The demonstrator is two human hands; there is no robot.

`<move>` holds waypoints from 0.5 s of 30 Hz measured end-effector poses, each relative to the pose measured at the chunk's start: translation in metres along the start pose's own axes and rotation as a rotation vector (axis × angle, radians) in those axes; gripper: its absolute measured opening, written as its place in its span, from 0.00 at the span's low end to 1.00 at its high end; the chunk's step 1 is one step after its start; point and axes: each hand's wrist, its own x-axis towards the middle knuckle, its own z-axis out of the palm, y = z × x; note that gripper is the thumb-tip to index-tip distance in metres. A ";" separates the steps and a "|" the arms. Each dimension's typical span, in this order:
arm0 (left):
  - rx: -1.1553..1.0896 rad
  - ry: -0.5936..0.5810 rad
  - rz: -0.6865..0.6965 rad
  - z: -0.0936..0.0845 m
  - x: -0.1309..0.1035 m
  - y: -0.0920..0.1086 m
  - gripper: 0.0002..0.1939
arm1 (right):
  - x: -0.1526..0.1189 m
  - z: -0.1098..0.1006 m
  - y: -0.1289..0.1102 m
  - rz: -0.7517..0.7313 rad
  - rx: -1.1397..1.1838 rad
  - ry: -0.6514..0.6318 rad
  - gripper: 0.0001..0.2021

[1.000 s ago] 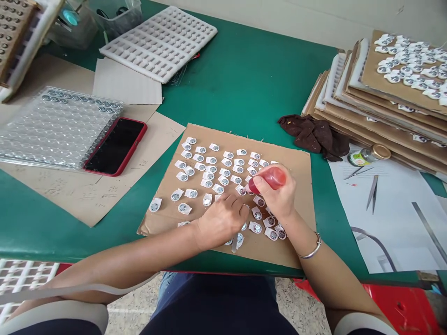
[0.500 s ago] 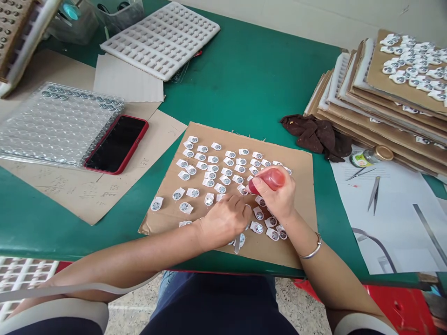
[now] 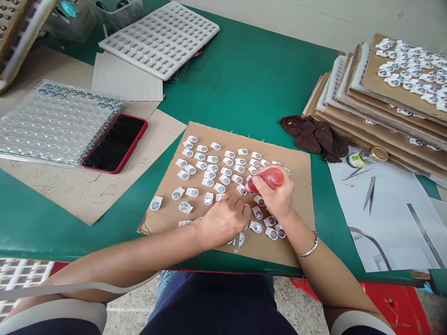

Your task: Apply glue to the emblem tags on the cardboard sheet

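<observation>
My right hand (image 3: pixel 280 197) is wrapped around a small red squeeze bottle (image 3: pixel 267 180), tilted so its nozzle points down and left, close to one of the small white pieces with a round metallic disc (image 3: pixel 241 189). Beside it my left hand (image 3: pixel 225 218) is closed, its knuckles up. Out of the near side of that fist sticks the flat metal end of what looks like tweezers (image 3: pixel 237 243); their tips are hidden. Both hands are over a brown cardboard sheet (image 3: pixel 160 221) with many such pieces laid out in loose rows, some covered by my hands.
To the left lie a phone (image 3: pixel 115 143), a clear plastic tray (image 3: pixel 59 125) and a white foam tray (image 3: pixel 160 39). On the right are a dark cloth (image 3: pixel 314 135), a glass jar (image 3: pixel 366 157), other tweezers (image 3: pixel 369 195) on paper, and stacked cardboard sheets (image 3: pixel 377 90) bearing white pieces.
Both hands stay almost in place, the bottle still held over the same area. The whole view has shifted slightly.
</observation>
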 end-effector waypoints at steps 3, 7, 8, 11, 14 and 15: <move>-0.002 0.020 -0.003 0.000 0.000 0.000 0.10 | 0.000 0.000 0.000 -0.001 0.004 0.006 0.10; -0.011 0.028 -0.010 0.000 0.000 0.000 0.10 | 0.000 0.000 0.000 -0.006 0.004 0.009 0.10; -0.012 0.026 -0.012 0.000 0.000 0.000 0.10 | 0.000 0.000 0.000 -0.008 0.002 0.009 0.10; -0.018 0.015 -0.017 0.000 -0.001 0.000 0.10 | 0.000 0.000 0.000 -0.017 -0.001 0.011 0.10; -0.026 0.008 -0.019 0.000 0.000 0.000 0.10 | 0.000 0.000 0.002 -0.016 -0.014 0.026 0.11; -0.028 0.004 -0.022 -0.001 0.000 0.000 0.10 | 0.000 0.000 0.002 -0.015 -0.016 0.033 0.11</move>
